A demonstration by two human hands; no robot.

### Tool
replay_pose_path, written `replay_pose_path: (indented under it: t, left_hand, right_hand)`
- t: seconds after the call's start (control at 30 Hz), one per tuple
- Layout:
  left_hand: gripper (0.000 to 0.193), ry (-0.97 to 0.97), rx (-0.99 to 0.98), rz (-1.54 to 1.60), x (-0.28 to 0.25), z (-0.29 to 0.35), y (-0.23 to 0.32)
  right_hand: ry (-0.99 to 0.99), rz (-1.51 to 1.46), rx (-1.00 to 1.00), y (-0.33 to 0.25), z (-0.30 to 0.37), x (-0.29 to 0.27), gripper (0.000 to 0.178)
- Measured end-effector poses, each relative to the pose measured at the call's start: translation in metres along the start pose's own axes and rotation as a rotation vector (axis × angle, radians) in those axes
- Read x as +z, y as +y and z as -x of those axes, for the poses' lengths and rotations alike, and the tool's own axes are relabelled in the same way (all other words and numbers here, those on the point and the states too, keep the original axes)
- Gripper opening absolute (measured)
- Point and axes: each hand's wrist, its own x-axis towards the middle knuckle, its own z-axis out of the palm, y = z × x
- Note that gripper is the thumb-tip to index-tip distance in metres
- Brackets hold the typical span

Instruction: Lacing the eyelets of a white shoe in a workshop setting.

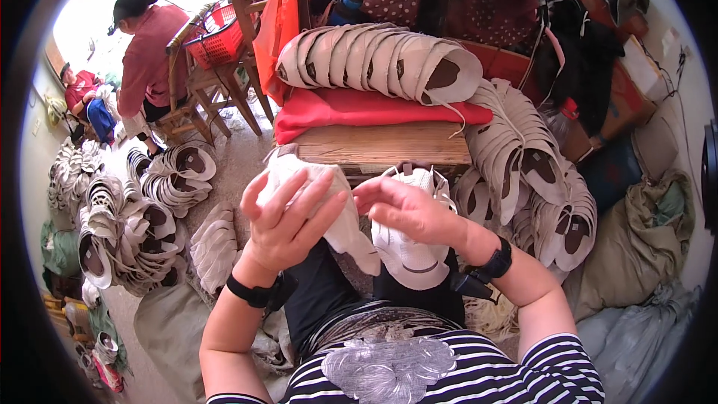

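Raised in front of me, my left hand (294,213) is closed around a white shoe upper (350,226), its fingers lying along the outside. The upper hangs tilted, its narrow end down to the right. To its right, my right hand (415,212) hovers over a second white shoe upper (413,260) that rests toe down on my lap. The right fingers are bent and spread from the thumb, and no object shows between them. Part of the second upper is hidden under that hand.
Nested beige uppers (359,63) lie on red cloth (359,114) over a wooden bench (381,144). More stacked uppers (535,150) hang at the right; others (123,232) cover the left floor. A seated person (153,52) and wooden chairs (202,90) are farther back.
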Motion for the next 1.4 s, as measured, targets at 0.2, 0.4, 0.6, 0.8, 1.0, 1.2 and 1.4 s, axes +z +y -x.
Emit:
replay_pose_path:
  t: [0.2, 0.4, 0.6, 0.8, 1.0, 1.2, 1.4]
  left_hand:
    - [0.035, -0.221, 0.089, 0.15, 0.011, -0.008, -0.012]
    - [0.034, -0.507, 0.136, 0.025, 0.013, 0.002, -0.029]
    - [0.039, -0.449, -0.009, -0.133, 0.008, 0.004, -0.031]
    - [0.026, -0.897, 0.002, -0.141, 0.009, -0.013, -0.03]
    - [0.032, -1.461, -0.236, 0.405, 0.036, -0.015, -0.073]
    - [0.038, -1.809, -0.55, 1.22, 0.038, 0.007, -0.104]
    - [0.041, -1.046, -0.928, 2.048, 0.042, 0.053, -0.103]
  right_hand:
    - [-0.28, 0.651, 0.25, -0.009, 0.014, 0.016, 0.053]
    - [-0.075, 0.795, -0.045, 0.015, 0.029, 0.03, 0.023]
    - [0.028, 1.017, -0.32, 0.032, 0.032, 0.04, 0.041]
    - [0.203, 0.917, -0.507, 0.002, 0.012, 0.049, 0.044]
    - [-0.19, 0.849, -0.629, 0.011, 0.008, 0.084, 0.06]
    - [-0.291, 0.842, -0.489, 0.031, 0.013, 0.07, 0.042]
    - [0.01, -0.414, -0.002, 0.02, 0.034, 0.03, 0.033]
